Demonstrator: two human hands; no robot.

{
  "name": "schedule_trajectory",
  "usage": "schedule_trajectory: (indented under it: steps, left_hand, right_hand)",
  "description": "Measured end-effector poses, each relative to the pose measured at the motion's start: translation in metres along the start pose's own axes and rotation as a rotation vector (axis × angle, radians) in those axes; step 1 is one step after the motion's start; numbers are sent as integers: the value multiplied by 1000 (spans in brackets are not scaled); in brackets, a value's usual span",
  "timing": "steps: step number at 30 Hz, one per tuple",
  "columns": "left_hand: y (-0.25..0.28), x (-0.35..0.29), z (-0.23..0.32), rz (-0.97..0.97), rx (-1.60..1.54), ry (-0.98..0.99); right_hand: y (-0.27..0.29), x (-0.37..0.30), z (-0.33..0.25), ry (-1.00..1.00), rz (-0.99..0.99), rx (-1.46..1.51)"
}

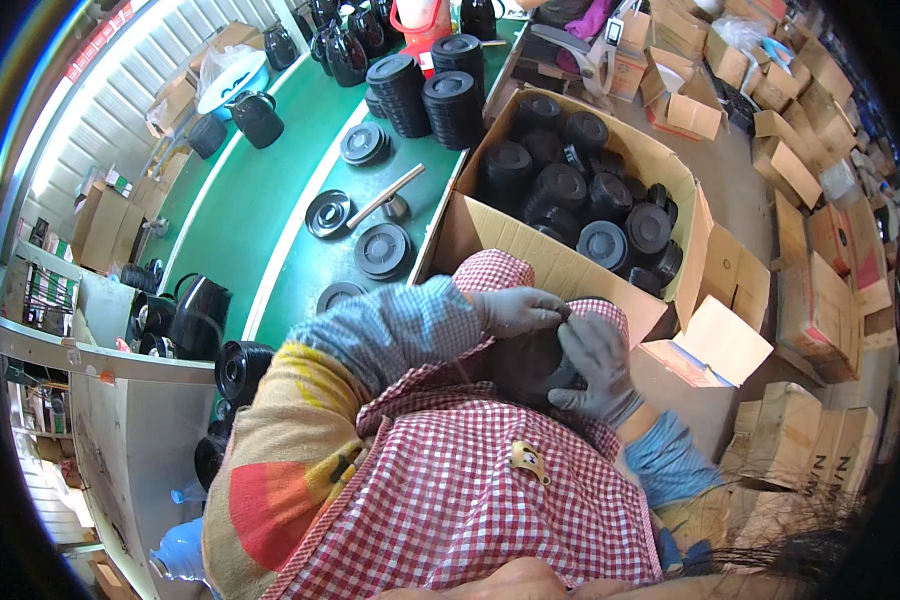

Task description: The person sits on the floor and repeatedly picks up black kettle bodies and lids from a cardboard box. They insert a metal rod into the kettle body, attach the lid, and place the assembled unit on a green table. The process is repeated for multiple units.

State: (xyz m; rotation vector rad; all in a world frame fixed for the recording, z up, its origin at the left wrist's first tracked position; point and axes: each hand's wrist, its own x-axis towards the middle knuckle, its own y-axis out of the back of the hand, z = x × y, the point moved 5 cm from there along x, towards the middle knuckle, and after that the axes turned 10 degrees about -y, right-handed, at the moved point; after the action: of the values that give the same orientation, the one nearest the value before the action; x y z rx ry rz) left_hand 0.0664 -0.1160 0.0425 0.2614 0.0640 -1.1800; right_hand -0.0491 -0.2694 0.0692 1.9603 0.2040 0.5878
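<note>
A dark round plastic part (526,368) rests at my lap against the red checked apron, between both gloved hands. It looks like the black discs nearby, though the hands and the shade hide much of it. My left hand (518,311), in a grey glove, has its fingers closed at the far edge of the part. On the right side, my right hand (600,362) curves its gloved fingers around it. Just beyond lies an open cardboard box (505,238) holding many black round parts (560,190).
Left of the box, a green workbench (300,180) bears black disc stacks (398,95), loose discs (383,250), a wooden stick (387,196) and black kettles (256,118). Near my left elbow are more black discs (242,372). Cardboard boxes (820,300) crowd the right.
</note>
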Motion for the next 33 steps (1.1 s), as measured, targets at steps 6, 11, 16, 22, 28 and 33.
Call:
schedule_trajectory:
  steps: [6,11,16,22,28,33]
  left_hand:
    - [0,17,-11,-80,31,-344]
    - [8,64,6,-204,561,-221]
    - [24,67,21,-155,678,-209]
    - [18,16,-59,69,-245,-116]
    - [30,69,-12,-190,604,-114]
    - [41,21,-4,-151,255,-158]
  right_hand:
    - [-12,46,0,296,-272,-49]
    - [-60,57,-64,226,-59,-120]
    - [-44,58,-54,200,6,-76]
    - [-41,65,-3,387,-314,143]
    - [-77,68,-46,181,-98,83]
    - [-59,58,24,404,-73,5]
